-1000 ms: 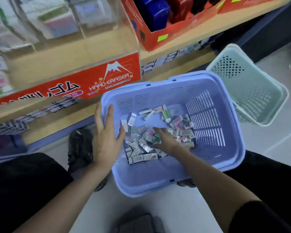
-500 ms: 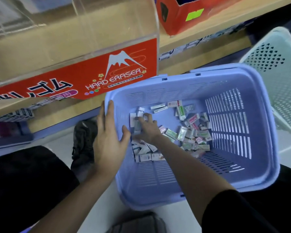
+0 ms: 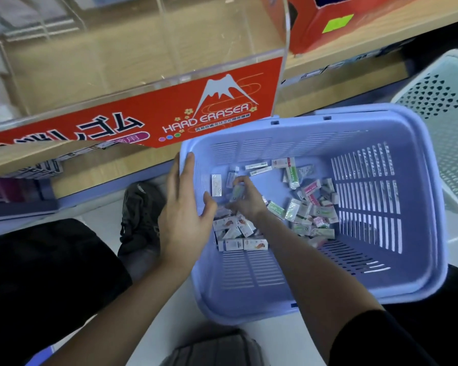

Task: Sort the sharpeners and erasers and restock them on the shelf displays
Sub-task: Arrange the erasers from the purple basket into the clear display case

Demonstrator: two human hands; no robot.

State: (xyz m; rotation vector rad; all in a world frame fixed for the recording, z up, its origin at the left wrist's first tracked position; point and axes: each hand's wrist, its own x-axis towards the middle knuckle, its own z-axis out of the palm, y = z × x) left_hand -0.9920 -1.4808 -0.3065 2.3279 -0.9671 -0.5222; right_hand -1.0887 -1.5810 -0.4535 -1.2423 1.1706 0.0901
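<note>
A lilac plastic basket (image 3: 421, 260) sits on the floor in front of me. Its bottom holds several small wrapped erasers (image 3: 302, 210) in white, green and pink packs. My left hand (image 3: 185, 212) rests flat, fingers straight, against the basket's left rim. My right hand (image 3: 245, 199) reaches inside and pinches a small green-and-white eraser pack (image 3: 237, 191) near the left end of the pile. Above, on the wooden shelf, stands a clear acrylic display bin (image 3: 148, 48) with a red "HARD ERASER" label (image 3: 209, 112).
A pale green basket (image 3: 439, 122) stands at the right, touching the lilac one. A red cardboard box (image 3: 325, 25) sits on the shelf at upper right. My dark shoe (image 3: 140, 215) is left of the basket. A lower shelf holds small stock at far left.
My right hand moved from the middle of the pile to its left end and picked up an eraser pack. The view shifted closer to the display bin.
</note>
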